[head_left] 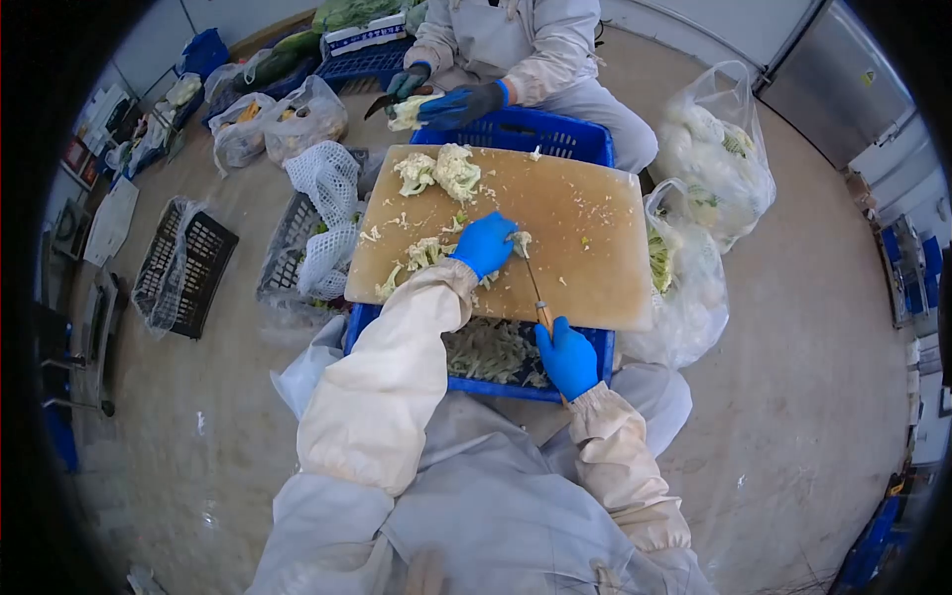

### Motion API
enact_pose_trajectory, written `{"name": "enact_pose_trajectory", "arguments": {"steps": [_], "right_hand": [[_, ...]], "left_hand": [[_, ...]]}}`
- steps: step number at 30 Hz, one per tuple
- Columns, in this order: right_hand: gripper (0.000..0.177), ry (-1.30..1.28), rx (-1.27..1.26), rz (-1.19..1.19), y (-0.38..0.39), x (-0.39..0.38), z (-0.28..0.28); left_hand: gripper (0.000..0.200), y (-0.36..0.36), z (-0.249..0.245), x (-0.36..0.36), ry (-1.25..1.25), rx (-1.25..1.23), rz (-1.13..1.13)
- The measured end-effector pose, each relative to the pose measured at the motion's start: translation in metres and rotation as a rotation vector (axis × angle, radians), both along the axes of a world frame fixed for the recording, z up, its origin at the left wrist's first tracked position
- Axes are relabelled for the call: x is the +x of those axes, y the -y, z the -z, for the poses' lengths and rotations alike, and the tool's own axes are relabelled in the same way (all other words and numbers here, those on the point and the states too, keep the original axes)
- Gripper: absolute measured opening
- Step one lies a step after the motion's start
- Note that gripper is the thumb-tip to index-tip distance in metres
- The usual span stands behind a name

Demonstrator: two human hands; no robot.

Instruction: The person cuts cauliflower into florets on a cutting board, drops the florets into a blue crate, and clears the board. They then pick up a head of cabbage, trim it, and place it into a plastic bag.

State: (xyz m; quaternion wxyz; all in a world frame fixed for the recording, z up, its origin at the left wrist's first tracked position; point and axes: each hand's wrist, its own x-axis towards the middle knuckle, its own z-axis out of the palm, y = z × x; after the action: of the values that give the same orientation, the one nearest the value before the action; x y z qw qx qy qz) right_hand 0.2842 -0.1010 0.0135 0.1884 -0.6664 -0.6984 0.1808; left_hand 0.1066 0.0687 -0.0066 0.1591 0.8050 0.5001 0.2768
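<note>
My left hand [485,244], in a blue glove, is closed on a small cauliflower floret [521,242] over the middle of the cutting board [595,228]. In my right hand [568,359], also blue-gloved, is the wooden handle of a knife [536,288]. Its thin blade points away from me and its tip meets the floret. Larger cauliflower pieces [457,173] lie at the board's far left. More florets [426,254] sit just left of my left hand, and crumbs are scattered across the board.
Under the board stands a blue crate [506,388] holding cauliflower trimmings [488,349]. Opposite me a seated co-worker [540,50] holds a knife and a cauliflower piece [409,112]. Plastic bags of vegetables [684,288] stand at the right; black crates [185,268] lie at the left.
</note>
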Motion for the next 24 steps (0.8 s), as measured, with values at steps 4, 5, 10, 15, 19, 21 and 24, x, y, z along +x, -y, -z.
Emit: {"name": "enact_pose_trajectory", "arguments": {"steps": [4,5,10,15,19,21,24], "right_hand": [[0.036,0.035,0.006,-0.010,-0.007,0.001,0.002],[0.036,0.044,0.008,-0.024,-0.009,0.002,0.004],[0.036,0.022,-0.003,-0.034,-0.009,0.006,0.003],[0.037,0.034,-0.014,-0.036,-0.012,0.005,0.000],[0.037,0.001,-0.034,-0.034,-0.017,0.002,-0.001],[0.037,-0.030,-0.040,-0.034,-0.024,0.001,0.002],[0.038,-0.076,-0.052,-0.046,-0.040,-0.002,0.008]], "left_hand": [[0.023,-0.004,-0.001,0.003,-0.070,0.003,-0.012],[0.023,-0.005,-0.002,0.003,-0.070,0.004,-0.011],[0.025,-0.007,-0.005,-0.001,-0.043,-0.048,0.016],[0.025,-0.006,-0.006,0.002,-0.065,-0.062,-0.003],[0.025,-0.010,0.000,0.001,-0.053,-0.039,0.004],[0.025,-0.012,0.001,0.001,-0.039,-0.042,-0.002],[0.027,-0.010,0.002,0.000,-0.022,-0.032,0.017]]}}
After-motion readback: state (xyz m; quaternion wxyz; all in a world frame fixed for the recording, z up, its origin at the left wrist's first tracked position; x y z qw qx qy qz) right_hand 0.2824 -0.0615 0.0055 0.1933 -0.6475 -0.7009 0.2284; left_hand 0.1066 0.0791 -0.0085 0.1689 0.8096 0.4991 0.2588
